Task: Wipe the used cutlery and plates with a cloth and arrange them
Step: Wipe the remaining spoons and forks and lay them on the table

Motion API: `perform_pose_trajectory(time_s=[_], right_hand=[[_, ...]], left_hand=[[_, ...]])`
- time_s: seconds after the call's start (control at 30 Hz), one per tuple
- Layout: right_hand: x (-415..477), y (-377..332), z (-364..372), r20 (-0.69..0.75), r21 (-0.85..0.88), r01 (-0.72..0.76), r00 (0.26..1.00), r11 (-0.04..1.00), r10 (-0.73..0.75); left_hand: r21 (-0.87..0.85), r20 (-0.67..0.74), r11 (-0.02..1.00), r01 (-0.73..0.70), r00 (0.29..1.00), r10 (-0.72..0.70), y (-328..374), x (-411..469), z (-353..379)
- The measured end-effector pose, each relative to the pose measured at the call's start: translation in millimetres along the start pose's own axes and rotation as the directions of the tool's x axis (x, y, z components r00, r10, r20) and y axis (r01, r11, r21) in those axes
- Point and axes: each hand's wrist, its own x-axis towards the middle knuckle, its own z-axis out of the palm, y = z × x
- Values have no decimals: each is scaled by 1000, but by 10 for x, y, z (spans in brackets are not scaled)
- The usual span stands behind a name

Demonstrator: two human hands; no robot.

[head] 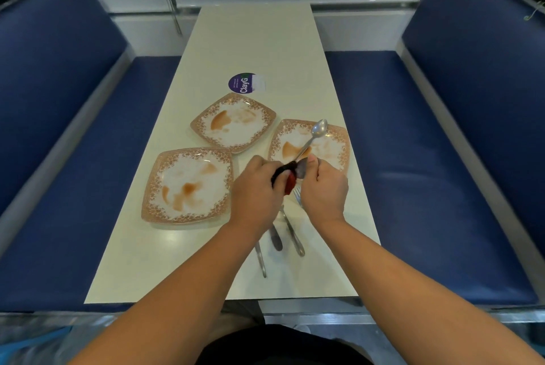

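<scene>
Left hand (pixel 256 188) grips a dark-and-red cloth (pixel 283 179) wrapped round the handle of a spoon (pixel 319 129). Right hand (pixel 324 189) pinches the handle's near end. The spoon is held over the plate by the table's (pixel 253 40) right edge (pixel 339 148). 2 more stained plates (pixel 234 122) (pixel 188 185) sit toward the left edge. A fork (pixel 298 199) and knife (pixel 276 237) lie toward the near edge.
</scene>
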Motion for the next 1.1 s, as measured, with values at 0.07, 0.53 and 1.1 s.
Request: perform_pose_trajectory(time_s=[0.07, 0.53, 1.1], right_hand=[[-21, -36, 20, 22, 9, 27, 999, 1000, -27], [243, 98, -342, 28, 65, -4, 1000, 998, 2], [273, -26, -344, 374, 147, 16, 925, 989, -70]], left_hand=[[-14, 10, 998, -63, 998, 64, 104, 6, 21], [-50, 452, 988, 148, 885, -110, -515, 148, -407], [-244, 656, 917, 317, 750, -85, -72, 213, -294]])
